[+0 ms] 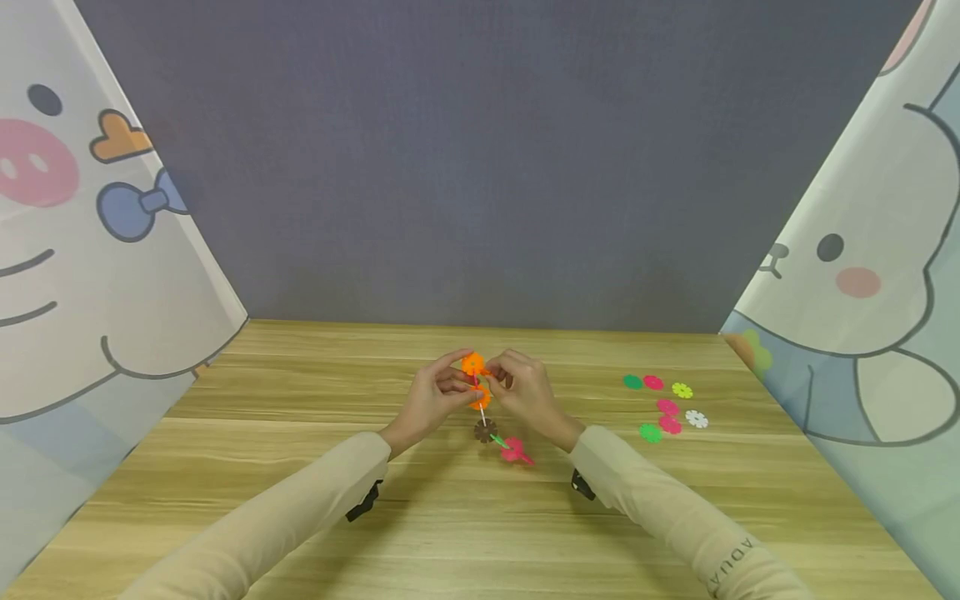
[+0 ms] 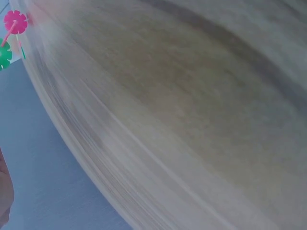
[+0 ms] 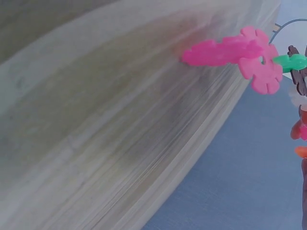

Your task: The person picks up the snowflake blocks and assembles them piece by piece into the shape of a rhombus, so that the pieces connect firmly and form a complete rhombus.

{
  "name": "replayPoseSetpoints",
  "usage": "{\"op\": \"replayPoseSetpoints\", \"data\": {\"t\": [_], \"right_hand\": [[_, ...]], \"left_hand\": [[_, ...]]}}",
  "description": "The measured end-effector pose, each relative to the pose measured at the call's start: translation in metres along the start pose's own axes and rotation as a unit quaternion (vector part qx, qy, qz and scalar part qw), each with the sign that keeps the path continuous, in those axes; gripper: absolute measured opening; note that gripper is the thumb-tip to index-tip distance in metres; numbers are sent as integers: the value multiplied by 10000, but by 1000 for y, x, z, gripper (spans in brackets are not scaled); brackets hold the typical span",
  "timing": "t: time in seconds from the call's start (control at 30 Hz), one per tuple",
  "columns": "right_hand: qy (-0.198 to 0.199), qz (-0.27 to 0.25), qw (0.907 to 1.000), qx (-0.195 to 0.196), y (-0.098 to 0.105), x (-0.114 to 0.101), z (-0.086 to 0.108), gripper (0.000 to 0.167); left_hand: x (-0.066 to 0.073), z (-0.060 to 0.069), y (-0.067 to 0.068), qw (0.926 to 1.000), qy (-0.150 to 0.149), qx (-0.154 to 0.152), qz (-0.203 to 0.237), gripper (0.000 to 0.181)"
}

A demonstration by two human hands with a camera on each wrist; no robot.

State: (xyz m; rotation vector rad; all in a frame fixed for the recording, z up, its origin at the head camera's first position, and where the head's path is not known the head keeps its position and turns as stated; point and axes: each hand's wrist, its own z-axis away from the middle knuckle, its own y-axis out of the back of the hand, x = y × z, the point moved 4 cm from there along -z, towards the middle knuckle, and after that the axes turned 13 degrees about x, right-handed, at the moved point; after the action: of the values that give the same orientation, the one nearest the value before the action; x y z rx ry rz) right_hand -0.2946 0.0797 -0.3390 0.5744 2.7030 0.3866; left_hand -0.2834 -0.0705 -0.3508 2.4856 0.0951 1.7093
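Left hand (image 1: pixel 433 390) grips the far end of a disc chain (image 1: pixel 483 402) at its orange discs. Chain hangs between hands over the bench (image 1: pixel 480 533), trailing near and right: brown disc (image 1: pixel 486 434), then pink disc (image 1: pixel 512 451). Right hand (image 1: pixel 528 397), just beside, pinches an orange piece (image 1: pixel 485 372). Farther right, loose discs (image 1: pixel 667 407): green, pink, yellow, white.

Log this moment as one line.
Left hand: holds chain of multicoloured flower-shaped plastic discs; right hand: pinches at chain's far end; loose multicoloured discs: wood-grain table, right.
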Motion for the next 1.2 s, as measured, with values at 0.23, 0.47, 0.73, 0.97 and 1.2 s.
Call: {"op": "replayPoseSetpoints", "data": {"t": [0.23, 0.47, 0.73, 0.97, 1.2], "right_hand": [[-26, 12, 10000, 79, -1, 0, 2, 15], [-95, 31, 9998, 144, -2, -2, 3, 16], [-60, 83, 9998, 145, -4, -2, 4, 17], [-39, 178, 9998, 100, -5, -4, 2, 16], [-118, 330, 9993, -88, -5, -4, 2, 16]], "left_hand": [[8, 3, -1, 9999, 142, -10, 57, 60], [7, 3, -2, 9999, 143, -5, 27, 61], [5, 3, -2, 9997, 237, 5, 91, 60], [4, 3, -2, 9993, 352, 55, 59, 60], [4, 3, -3, 9992, 382, 104, 35, 60]]}}
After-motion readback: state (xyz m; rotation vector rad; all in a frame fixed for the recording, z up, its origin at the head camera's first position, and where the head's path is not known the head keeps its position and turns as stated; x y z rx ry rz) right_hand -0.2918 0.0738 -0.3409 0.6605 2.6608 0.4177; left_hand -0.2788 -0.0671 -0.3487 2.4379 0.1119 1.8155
